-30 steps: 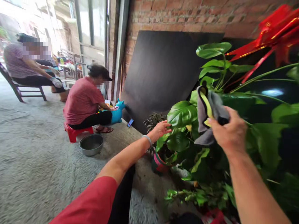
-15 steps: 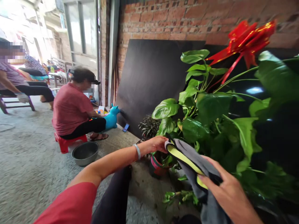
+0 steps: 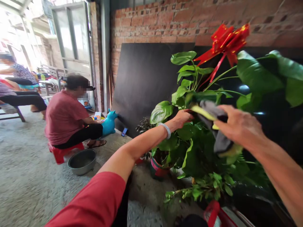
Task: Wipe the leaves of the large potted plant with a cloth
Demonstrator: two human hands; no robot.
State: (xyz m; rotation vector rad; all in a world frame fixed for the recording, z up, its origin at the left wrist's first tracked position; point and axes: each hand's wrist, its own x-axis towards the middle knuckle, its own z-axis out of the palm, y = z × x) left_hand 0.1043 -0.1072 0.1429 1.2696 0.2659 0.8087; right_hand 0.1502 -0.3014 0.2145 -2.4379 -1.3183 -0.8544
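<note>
My right hand (image 3: 243,126) grips a folded grey cloth (image 3: 209,110) with a yellow side and dark edging. The cloth lies against a green leaf (image 3: 193,97) of a large potted plant (image 3: 163,113). Just left of the cloth is my left hand (image 3: 182,119), its fingers bent together among the leaves. What those fingertips pinch is hidden by the foliage. A pale bangle (image 3: 165,130) circles my left wrist. Above the leaves stands a shiny red ribbon bow (image 3: 226,41).
A grey basin (image 3: 82,162) rests on the concrete floor at left. Beyond it a person in a red shirt (image 3: 65,118) sits on a red stool (image 3: 58,153) beside a blue animal toy (image 3: 109,123). Dark panels (image 3: 146,78) lean on the brick wall. Low foliage (image 3: 196,190) is in front.
Both hands have moved up and farther into the plant, the cloth with my right hand. My left hand has left the cloth's edge. The view has shifted rightward.
</note>
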